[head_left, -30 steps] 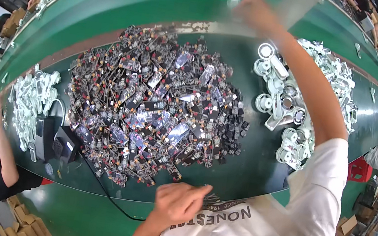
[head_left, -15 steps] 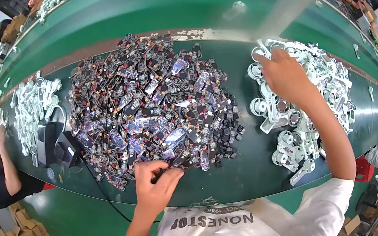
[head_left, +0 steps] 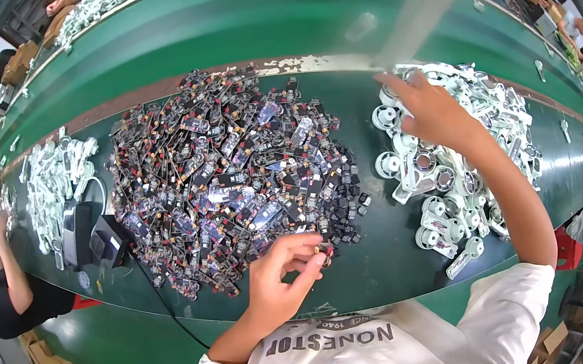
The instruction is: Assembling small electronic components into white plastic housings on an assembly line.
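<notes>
My left hand (head_left: 279,277) is raised at the near right edge of a heap of small circuit boards (head_left: 222,172). Thumb and fingertips pinch one small circuit board (head_left: 324,254), mostly hidden by the fingers. My right hand (head_left: 432,112) reaches over the far left side of a pile of white plastic housings (head_left: 448,178) with round ring ends. Its index finger and thumb are apart, with white housings beneath and between them; I see no firm grip on one.
Another pile of white housings (head_left: 56,182) lies at the left, beside dark box-shaped devices (head_left: 93,238) with a black cable (head_left: 172,314). A low green partition (head_left: 253,28) runs along the far table edge. Co-workers sit at the left and right.
My left hand has lifted off the near edge of the heap and moved right, now with a circuit board in its fingertips. My right hand has shifted slightly left over the white pile.
</notes>
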Tool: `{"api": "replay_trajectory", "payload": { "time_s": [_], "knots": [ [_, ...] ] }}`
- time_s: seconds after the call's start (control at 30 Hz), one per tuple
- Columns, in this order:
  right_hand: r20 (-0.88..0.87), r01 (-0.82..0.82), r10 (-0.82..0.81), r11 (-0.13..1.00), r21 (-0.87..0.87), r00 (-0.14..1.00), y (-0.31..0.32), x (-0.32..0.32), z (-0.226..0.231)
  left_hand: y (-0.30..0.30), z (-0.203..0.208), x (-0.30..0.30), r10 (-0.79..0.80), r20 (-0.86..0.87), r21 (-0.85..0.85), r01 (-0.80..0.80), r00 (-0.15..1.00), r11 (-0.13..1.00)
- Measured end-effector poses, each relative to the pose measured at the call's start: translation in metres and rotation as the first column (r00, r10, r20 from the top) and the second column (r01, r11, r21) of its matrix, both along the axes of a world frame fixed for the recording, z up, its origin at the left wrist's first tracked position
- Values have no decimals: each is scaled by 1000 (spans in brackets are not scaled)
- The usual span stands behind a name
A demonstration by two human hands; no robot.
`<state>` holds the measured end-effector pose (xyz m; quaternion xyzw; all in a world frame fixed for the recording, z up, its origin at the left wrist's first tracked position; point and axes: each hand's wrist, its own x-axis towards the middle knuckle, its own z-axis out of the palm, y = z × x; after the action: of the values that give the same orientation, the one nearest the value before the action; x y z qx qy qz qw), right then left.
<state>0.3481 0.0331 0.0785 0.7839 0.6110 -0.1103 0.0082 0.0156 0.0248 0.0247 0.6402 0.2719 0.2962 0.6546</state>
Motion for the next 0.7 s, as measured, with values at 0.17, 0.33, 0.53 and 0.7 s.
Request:
{"api": "replay_trajectory", "payload": {
  "time_s": [0.17, 0.33, 0.53, 0.7],
  "knots": [
    [28, -26, 28, 998, -64, 999, 7, 4, -3, -2, -3, 7, 133, 73, -61, -129, 988, 990],
    [-31, -28, 32, 992, 127, 999, 7, 18, -17, 6, -4, 4, 128, -3, 186, -126, 992, 975],
    [76, -17, 3, 982, 187, 997, -5, 16, -22, 4, -11, 5, 152, 10, 242, -150, 988, 959],
    [-669, 393, -113, 874, 285, 735, -29, -14, 13, 3, -15, 1, 183, 32, 232, -185, 983, 955]
  ]
}}
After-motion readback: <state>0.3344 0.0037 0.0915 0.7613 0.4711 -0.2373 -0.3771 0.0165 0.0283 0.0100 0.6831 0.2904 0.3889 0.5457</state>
